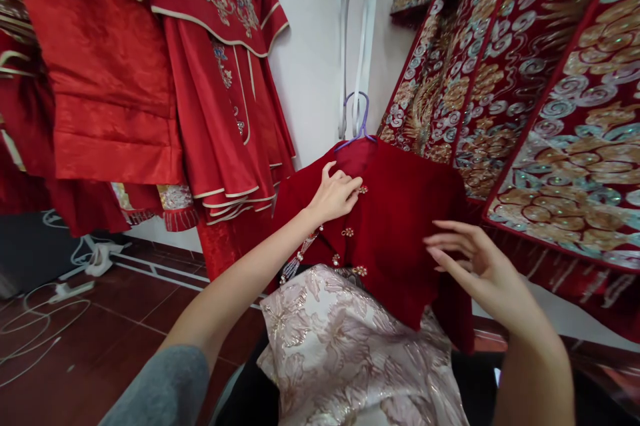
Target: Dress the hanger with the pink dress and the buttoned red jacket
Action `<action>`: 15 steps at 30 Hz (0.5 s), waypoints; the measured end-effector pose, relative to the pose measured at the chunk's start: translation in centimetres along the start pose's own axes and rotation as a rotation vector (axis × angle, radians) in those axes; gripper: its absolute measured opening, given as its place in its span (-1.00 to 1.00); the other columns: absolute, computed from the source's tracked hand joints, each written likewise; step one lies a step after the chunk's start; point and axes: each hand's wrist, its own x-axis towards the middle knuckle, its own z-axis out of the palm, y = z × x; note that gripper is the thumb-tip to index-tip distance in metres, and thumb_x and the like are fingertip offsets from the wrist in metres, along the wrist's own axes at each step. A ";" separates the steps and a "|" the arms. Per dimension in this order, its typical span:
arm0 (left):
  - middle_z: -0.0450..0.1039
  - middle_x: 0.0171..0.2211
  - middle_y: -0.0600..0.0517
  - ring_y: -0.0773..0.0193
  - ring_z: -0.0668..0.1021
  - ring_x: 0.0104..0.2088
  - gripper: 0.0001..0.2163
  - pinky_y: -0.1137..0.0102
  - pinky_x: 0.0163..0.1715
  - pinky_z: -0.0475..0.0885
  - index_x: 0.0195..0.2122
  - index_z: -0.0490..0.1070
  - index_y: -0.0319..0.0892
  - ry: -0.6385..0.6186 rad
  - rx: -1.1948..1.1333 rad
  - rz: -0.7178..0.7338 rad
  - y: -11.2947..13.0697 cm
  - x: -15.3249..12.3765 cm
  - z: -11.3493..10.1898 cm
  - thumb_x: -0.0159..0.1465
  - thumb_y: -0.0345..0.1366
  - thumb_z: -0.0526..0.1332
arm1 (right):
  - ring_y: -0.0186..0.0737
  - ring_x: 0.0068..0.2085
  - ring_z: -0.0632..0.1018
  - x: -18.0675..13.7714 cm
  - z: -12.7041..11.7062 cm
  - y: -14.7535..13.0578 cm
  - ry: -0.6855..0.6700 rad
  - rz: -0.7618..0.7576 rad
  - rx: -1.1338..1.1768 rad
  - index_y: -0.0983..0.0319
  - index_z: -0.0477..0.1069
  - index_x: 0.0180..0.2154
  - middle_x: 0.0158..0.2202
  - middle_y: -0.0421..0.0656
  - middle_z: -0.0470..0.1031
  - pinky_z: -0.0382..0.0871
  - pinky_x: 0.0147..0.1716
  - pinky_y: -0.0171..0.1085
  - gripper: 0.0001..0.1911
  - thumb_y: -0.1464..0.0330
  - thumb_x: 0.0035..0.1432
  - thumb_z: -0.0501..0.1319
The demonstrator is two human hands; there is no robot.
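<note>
A short dark red velvet jacket [400, 213] hangs in front of me on a purple hanger [357, 123]. Its front carries several gold flower-shaped fastenings [348, 233], and a beaded tassel [300, 256] dangles at its left side. At the neck opening, the bent fingers of my left hand [334, 196] close on the front edge of the jacket; its fingertips are partly hidden. My right hand [470, 259] is beside the jacket's right side with fingers apart and holding nothing. Below the jacket, pale pink floral brocade fabric [345, 346] with a metallic sheen spreads toward me.
Red garments [215, 79] with pale piping hang at the left. Heavily embroidered red and gold garments [550, 113] hang at the right. White straps [367, 26] run down to the hanger. White cables [40, 326] and a white rack bar [160, 273] lie low on the left.
</note>
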 end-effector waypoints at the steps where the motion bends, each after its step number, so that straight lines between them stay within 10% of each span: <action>1: 0.41 -0.48 0.00 0.09 0.40 -0.15 -0.92 0.07 0.24 -0.23 -0.38 0.44 -0.07 0.019 -0.042 -0.012 0.0 -0.1 0.0 0.12 -0.37 0.17 | -0.06 -0.01 0.50 0.2 0.6 -0.1 0.069 -0.034 0.001 0.11 0.19 0.11 -0.01 0.01 0.44 0.55 -0.22 -0.18 -0.43 0.13 0.11 0.27; 8: 0.45 -0.42 -0.02 0.09 0.45 -0.16 -0.87 0.14 0.27 -0.13 -0.46 0.39 -0.09 0.110 -0.259 -0.048 0.0 0.0 -0.3 0.08 -0.19 0.28 | -0.11 0.26 0.26 3.0 7.9 -2.9 0.271 -0.192 0.088 0.09 0.11 0.15 0.23 -0.01 0.20 0.30 0.17 -0.06 -0.55 0.13 0.29 0.03; 15: 0.24 -0.66 0.05 0.02 0.51 -0.25 -0.71 0.10 0.25 -0.15 -0.73 0.13 -0.08 0.131 -0.228 -0.212 -2.0 0.4 -1.3 -0.01 -0.33 0.27 | 0.09 0.38 -0.24 8.9 17.2 -4.1 -0.031 -0.052 -0.010 0.38 -0.28 0.33 0.40 0.09 -0.39 -0.19 0.32 0.05 -0.14 -0.08 0.28 -0.12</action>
